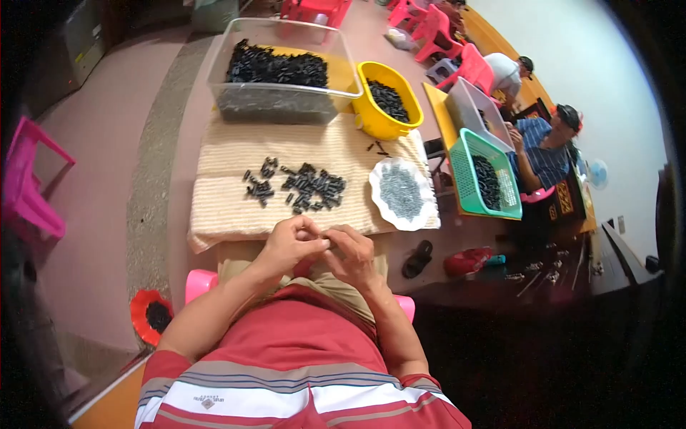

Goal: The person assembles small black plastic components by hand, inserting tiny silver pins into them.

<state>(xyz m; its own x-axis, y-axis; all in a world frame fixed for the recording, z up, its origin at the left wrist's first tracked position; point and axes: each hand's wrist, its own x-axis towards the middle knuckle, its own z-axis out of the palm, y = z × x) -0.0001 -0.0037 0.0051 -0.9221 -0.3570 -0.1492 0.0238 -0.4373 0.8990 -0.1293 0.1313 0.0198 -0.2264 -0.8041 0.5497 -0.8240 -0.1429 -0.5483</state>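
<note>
Just off the table's near edge, my left hand (pixel 289 245) and my right hand (pixel 351 254) meet with fingers pinched together. Whatever sits between the fingertips is too small and covered to make out. Beyond them on a cream striped cloth (pixel 236 146) lies a loose pile of small black tube-like pieces (pixel 311 187), with a smaller cluster (pixel 259 187) to its left. A white scalloped dish (pixel 379 204) of tiny grey metallic parts (pixel 401 189) stands to the right of my right hand. A few dark pieces (pixel 379 148) lie behind that dish.
At the table's back stand a clear plastic bin (pixel 279 107) and a yellow basin (pixel 382 129), both with black pieces. Rightward are a green basket (pixel 464 161) and a seated person (pixel 539 146). A red bowl (pixel 141 314) and pink stool (pixel 32 179) are at left.
</note>
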